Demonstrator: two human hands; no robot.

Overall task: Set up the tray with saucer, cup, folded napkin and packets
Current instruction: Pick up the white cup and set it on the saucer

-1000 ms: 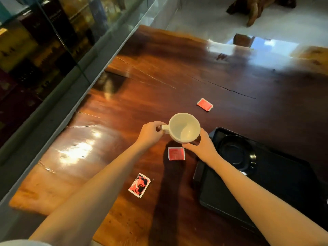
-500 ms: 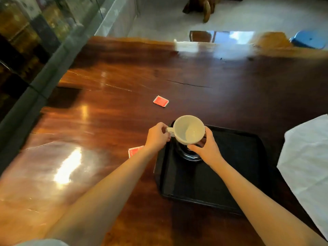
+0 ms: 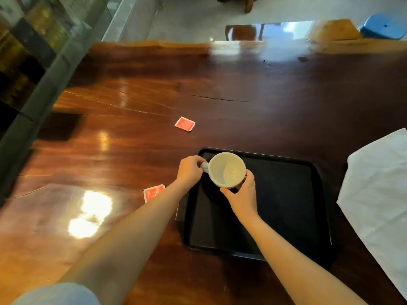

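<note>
A white cup (image 3: 226, 169) sits over the dark saucer (image 3: 210, 191) in the far left corner of the black tray (image 3: 286, 205). My left hand (image 3: 189, 170) pinches the cup's handle. My right hand (image 3: 243, 195) holds the cup's near side. The saucer is mostly hidden under the cup and my hands. One red packet (image 3: 185, 123) lies on the table beyond the tray. Another red packet (image 3: 153, 192) lies left of the tray, partly covered by my left forearm. A white napkin (image 3: 378, 194) lies spread out to the right of the tray.
The glossy wooden table (image 3: 132, 150) ends at a glass wall (image 3: 33, 51) on the left. A wooden seat and a blue stool (image 3: 383, 26) stand past the table's far edge.
Both hands have carried the cup to the right, from above the table onto the tray's saucer. The view has swung right, showing the napkin and hiding the third packet.
</note>
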